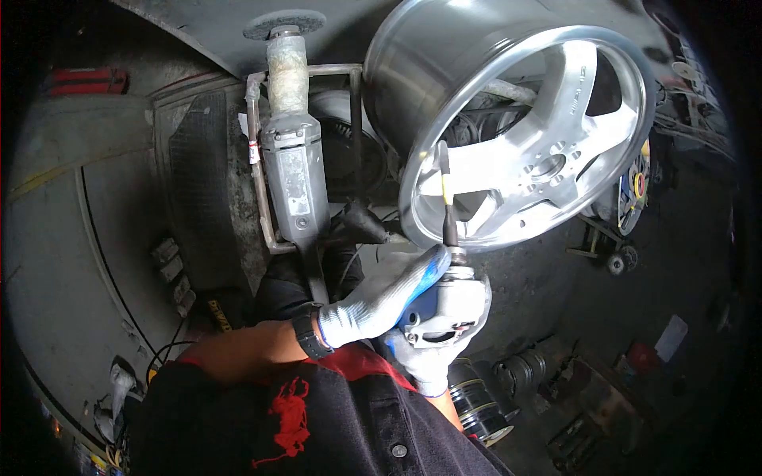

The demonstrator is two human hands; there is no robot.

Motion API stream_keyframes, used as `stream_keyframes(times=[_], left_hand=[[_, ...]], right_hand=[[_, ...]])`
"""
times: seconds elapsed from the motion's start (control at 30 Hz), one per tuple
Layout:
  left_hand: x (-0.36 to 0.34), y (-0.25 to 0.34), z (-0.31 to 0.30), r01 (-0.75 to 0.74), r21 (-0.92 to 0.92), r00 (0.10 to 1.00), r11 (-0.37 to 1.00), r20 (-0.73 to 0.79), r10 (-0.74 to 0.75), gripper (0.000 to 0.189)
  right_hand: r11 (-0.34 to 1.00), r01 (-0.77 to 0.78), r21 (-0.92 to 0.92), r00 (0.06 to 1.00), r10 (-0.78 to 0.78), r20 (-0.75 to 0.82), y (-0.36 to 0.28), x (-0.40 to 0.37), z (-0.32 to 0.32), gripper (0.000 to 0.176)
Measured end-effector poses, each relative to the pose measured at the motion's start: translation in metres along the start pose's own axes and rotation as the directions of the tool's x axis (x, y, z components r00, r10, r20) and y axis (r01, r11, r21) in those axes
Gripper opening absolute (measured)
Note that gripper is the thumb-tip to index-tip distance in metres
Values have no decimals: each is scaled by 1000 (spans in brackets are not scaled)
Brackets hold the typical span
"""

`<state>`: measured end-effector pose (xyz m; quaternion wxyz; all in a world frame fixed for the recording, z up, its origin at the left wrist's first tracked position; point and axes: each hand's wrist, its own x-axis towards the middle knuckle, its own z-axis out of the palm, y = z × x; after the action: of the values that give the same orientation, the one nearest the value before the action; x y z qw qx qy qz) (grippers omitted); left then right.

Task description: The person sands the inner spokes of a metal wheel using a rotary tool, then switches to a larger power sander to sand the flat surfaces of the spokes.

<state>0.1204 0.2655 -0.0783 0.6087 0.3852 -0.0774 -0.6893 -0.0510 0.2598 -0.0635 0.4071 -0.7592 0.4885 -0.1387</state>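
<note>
A power tool [452, 305] with a silver head and a blue body is held in both gloved hands. My left hand [389, 293], in a white and blue glove, wraps round its side near the collar. Below and to the right, my right hand [432, 361] grips the body from underneath. From the head a thin shaft [449, 222] points up to a small rounded tip, which lies in front of a spoke of the silver wheel rim [548, 163]. Whether the tip touches the metal cannot be made out.
Left of the rim stands a grey machine with a cylindrical body [295, 174] inside a metal pipe frame [255, 159]. Dark round cans [476, 401] lie at the lower right. A small wheeled stand [615, 258] is right of the rim. A red object [87, 80] sits at the upper left.
</note>
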Motion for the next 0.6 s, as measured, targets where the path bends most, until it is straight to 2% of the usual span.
stream_keyframes(times=[0.03, 0.07, 0.13, 0.17, 0.2, 0.27, 0.3, 0.33, 0.4, 0.43, 0.47, 0.53, 0.57, 0.6], left_hand=[[4, -1, 4, -48, -9, 999, 999, 7, 48, 54], [9, 6, 3, 5, 104, 998, 995, 68, -12, 57], [13, 23, 19, 11, 146, 992, 989, 120, -29, 60], [19, 25, 25, -16, 148, 988, 989, 154, -7, 62], [24, 38, 26, 55, 158, 958, 986, 271, -96, 63], [31, 58, 31, -52, 219, 912, 974, 407, -43, 56], [39, 47, 37, 116, -106, 825, 988, 565, -36, 49], [39, 58, 39, 53, 23, 866, 998, 497, -58, 49], [55, 61, 41, -50, 223, 838, 974, 540, -81, 53], [62, 59, 42, -136, 354, 858, 925, 509, -69, 55], [68, 54, 45, -183, 318, 851, 930, 525, -12, 56], [77, 57, 51, -209, 390, 855, 897, 519, -27, 58], [81, 53, 54, -209, 389, 853, 897, 521, -27, 58], [85, 47, 55, -202, 346, 852, 916, 523, -9, 58]], right_hand=[[999, -14, 50, 998, 17, -56, 0, 0, -2, 135], [995, -71, -74, 995, 65, -81, -5, 2, -6, 136], [1000, 7, 6, 986, -6, -164, -3, 12, -15, 140], [964, -124, 233, 945, 186, -268, -12, 16, -13, 137], [895, -162, 415, 850, 340, -402, -10, 20, -5, 134], [897, 62, 437, 952, 78, -296, 3, 21, -24, 80], [931, 30, 365, 932, 106, -346, 8, 26, -31, 74], [874, 38, 484, 901, 180, -394, -1, 35, -30, 68], [897, 56, 439, 888, 156, -432, -15, 52, -40, 62], [812, 134, 569, 828, 224, -515, -16, 59, -36, 60], [856, 122, 503, 825, 195, -531, -18, 63, -41, 56], [849, 175, 498, 902, 64, -426, -23, 66, -54, 52], [797, 163, 581, 845, 192, -500, -26, 72, -51, 49], [799, 161, 579, 844, 193, -501, -26, 73, -51, 49]])
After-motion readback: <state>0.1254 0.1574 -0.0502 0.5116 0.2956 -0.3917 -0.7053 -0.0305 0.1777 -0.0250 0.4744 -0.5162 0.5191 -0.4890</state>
